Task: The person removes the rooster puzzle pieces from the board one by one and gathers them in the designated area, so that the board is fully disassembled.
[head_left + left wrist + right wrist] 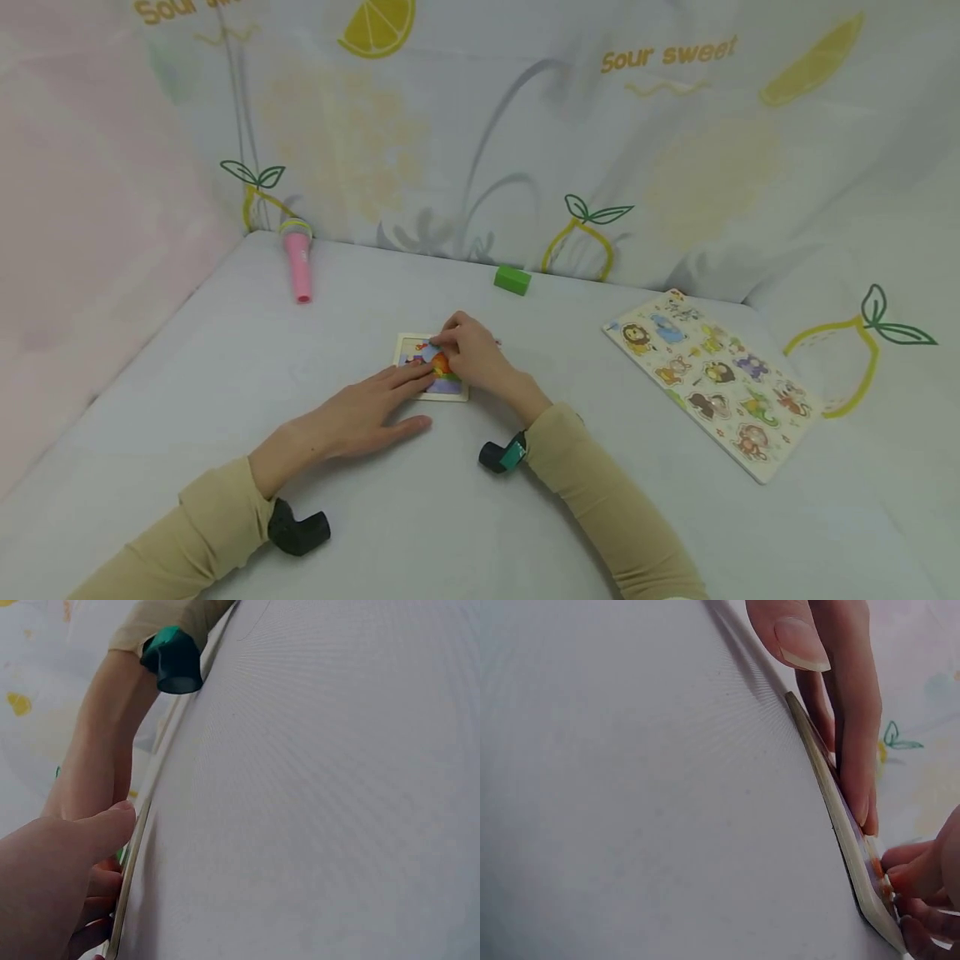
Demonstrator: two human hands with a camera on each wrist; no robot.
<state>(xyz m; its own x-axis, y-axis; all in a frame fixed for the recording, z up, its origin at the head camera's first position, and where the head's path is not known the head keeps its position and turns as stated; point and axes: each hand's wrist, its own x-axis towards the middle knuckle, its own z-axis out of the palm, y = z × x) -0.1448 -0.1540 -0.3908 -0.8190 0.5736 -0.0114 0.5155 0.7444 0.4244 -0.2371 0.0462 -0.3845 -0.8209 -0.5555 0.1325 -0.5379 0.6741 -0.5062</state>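
Note:
A small framed picture puzzle point(450, 387) with a pale wooden rim and a colourful orange, blue and purple picture lies flat in front of me. My left hand point(360, 417) rests its straight fingers on the near left of the picture, thumb spread off the rim. Bent fingers of my right hand point(480, 358) come down on the upper right part, partly covering the picture. In the right wrist view, my right fingertips point(911, 874) meet the picture beside an orange patch; I cannot tell whether they pinch a piece. The left wrist view shows the puzzle's edge point(129, 889) side-on.
A larger animal puzzle board point(716, 375) lies at the right. At the back stands a green block point(513, 280), and a pink toy microphone point(300, 262) lies back left. Part of a small reddish thing point(498, 342) shows behind the right hand. A printed curtain point(465, 125) hangs behind.

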